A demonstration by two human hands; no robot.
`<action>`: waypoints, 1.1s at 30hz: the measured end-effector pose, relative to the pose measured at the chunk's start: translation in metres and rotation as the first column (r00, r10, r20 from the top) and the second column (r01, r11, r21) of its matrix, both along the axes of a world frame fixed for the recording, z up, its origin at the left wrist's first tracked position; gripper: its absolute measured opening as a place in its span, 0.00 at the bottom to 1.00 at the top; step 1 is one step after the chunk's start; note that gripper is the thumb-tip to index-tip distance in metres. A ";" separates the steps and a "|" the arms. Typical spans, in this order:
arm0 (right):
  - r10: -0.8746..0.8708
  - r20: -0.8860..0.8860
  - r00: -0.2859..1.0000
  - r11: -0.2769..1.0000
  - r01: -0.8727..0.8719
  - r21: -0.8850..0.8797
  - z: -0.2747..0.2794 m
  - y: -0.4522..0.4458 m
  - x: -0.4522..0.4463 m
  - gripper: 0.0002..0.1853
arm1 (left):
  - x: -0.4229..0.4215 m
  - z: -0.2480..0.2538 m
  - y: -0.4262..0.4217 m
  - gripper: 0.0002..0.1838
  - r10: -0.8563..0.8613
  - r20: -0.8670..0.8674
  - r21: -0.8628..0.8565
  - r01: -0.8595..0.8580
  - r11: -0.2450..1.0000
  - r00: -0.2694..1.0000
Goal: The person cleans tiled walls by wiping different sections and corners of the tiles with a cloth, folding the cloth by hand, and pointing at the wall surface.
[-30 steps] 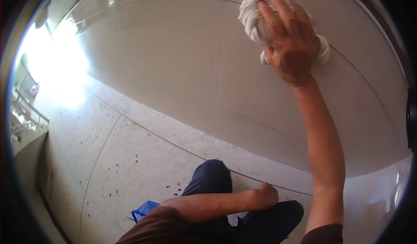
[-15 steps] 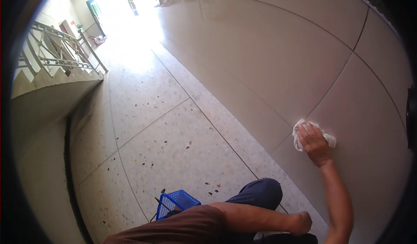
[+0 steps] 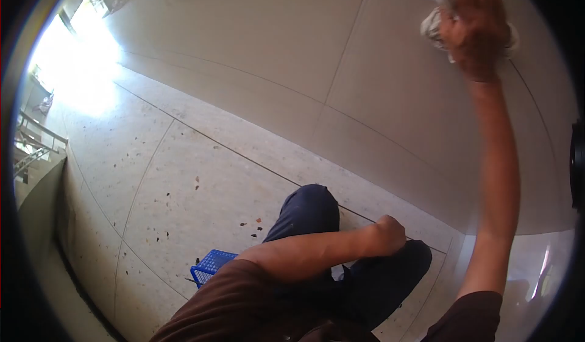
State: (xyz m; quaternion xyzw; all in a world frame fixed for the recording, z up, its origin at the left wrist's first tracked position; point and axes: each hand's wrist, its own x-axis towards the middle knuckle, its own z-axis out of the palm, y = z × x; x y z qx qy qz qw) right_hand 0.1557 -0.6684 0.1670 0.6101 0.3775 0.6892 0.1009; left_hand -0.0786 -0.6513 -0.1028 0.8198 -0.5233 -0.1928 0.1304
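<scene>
A crumpled white cloth is pressed against the glossy tiled wall at the upper right. My right hand lies over it with the arm stretched upward, and cloth bunches out on both sides of the palm. Another whitish patch shows by my fingertips at the top edge; whether it is cloth or its reflection I cannot tell. My left hand is closed in a fist near my bent knee, with nothing visible in it.
A blue plastic basket stands on the speckled floor beside my leg. Small dark chips lie scattered over the floor. Stairs with a metal railing are at the far left, and bright light comes in behind them.
My right hand and the cloth have gone up the wall, from low near the floor to the top of the view. The view has turned, and my left fist stays closed near the knee.
</scene>
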 end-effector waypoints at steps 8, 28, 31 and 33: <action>-0.045 -0.600 0.799 0.915 -0.208 -0.345 -0.221 0.000 -0.015 0.25 | 0.001 -0.013 -0.002 0.09 0.010 -0.036 -0.091 -0.013 0.996 0.999; -0.095 -0.245 0.965 0.975 0.042 -0.216 -0.105 -0.047 -0.011 0.30 | 0.000 -0.003 -0.007 0.09 0.005 -0.083 -0.058 -0.010 0.998 0.997; -0.079 -0.517 0.852 0.937 -0.114 -0.330 -0.209 -0.035 -0.018 0.24 | 0.001 -0.010 -0.008 0.10 0.044 -0.092 -0.044 -0.049 0.998 0.995; -0.147 -0.619 0.772 0.887 -0.174 -0.429 -0.280 -0.036 -0.023 0.22 | 0.004 -0.013 -0.012 0.11 0.035 -0.053 0.014 -0.034 0.999 0.998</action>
